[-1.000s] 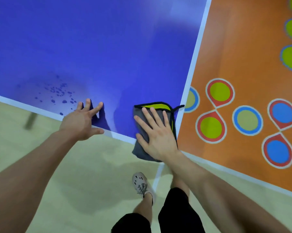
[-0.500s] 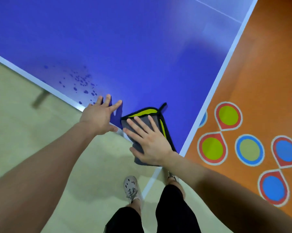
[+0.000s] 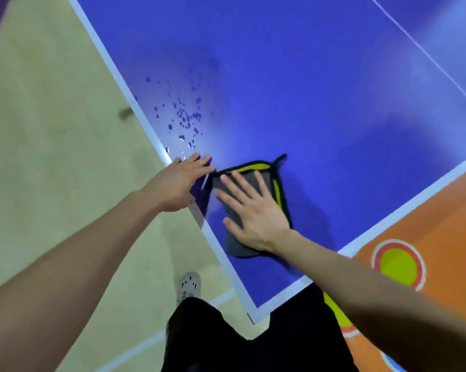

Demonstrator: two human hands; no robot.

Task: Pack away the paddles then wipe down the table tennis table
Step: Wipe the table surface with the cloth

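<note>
Sliding along with the right hand [image 3: 253, 210], the grey cloth [image 3: 235, 247] has moved away from the corner and now lies fully on the blue table [image 3: 307, 89]. That hand lies flat on the cloth, fingers spread wide, pressing down. Just beside it the left hand [image 3: 178, 183] rests on the table edge, fingers straight and close together. Some wet drops [image 3: 184, 119] sit just past the left fingertips [image 3: 199, 158], so wiping is going on and that spot looks next. No paddles show, and no words can be read

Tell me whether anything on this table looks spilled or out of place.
A scatter of dark droplets lies on the blue table near its white-lined edge, just beyond the left hand: a spill not yet wiped. The cloth, pressed flat under the right hand, sits beside it. Nothing else stands out.
</note>
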